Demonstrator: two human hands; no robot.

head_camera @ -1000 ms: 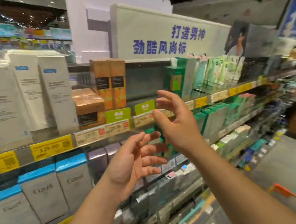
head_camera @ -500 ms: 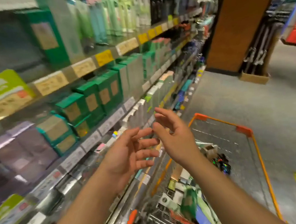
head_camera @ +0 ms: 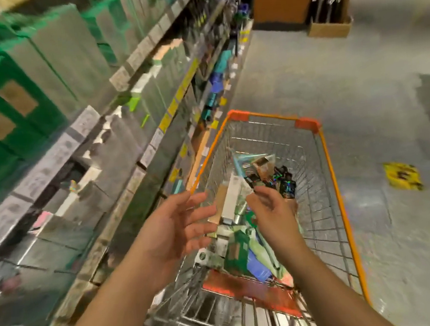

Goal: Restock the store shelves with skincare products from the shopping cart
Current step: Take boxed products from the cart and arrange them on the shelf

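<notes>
Since the earlier frame, both hands are lowered from shelf height to the shopping cart (head_camera: pixel 332 167). From the head view, the left hand (head_camera: pixel 173 230) is spread, empty; the right hand (head_camera: pixel 273 209), loosely curled, grips nothing above the skincare boxes (head_camera: pixel 234 200) heaped in the cart. A hasty grab could topple them. No writing is readable through blur.
</notes>
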